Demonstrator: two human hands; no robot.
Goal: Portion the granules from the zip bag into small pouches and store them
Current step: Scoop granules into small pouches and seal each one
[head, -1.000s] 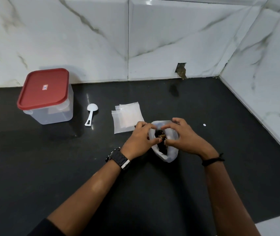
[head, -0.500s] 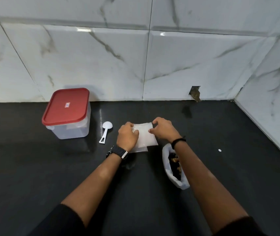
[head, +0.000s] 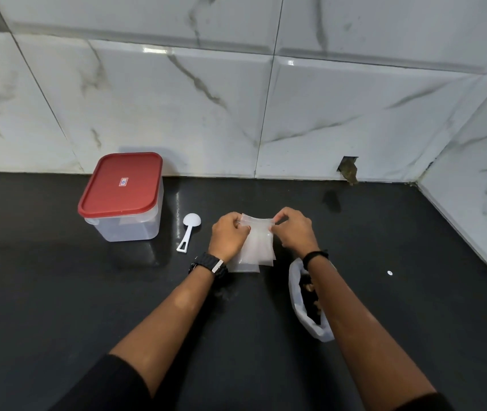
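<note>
On the black counter point(head: 58, 292) both hands work at the top edge of a small clear pouch point(head: 258, 243): the left hand point(head: 228, 235) pinches its left upper corner and the right hand point(head: 294, 229) pinches the right one, fingers curled on the plastic. The pouch looks empty, and more flat pouches point(head: 245, 266) lie under it, their lower edges showing just past it. Near the right forearm lies the zip bag point(head: 301, 304), its mouth open toward the hands, with dark brown granules point(head: 310, 304) inside; part of it is hidden by the arm. Left of the hands a white plastic scoop point(head: 189, 231) lies on the counter, bowl toward the wall. Farther left stands a clear storage box point(head: 129, 223) with a red lid point(head: 120, 183) closed on it; what it holds cannot be told through the cloudy wall.
</note>
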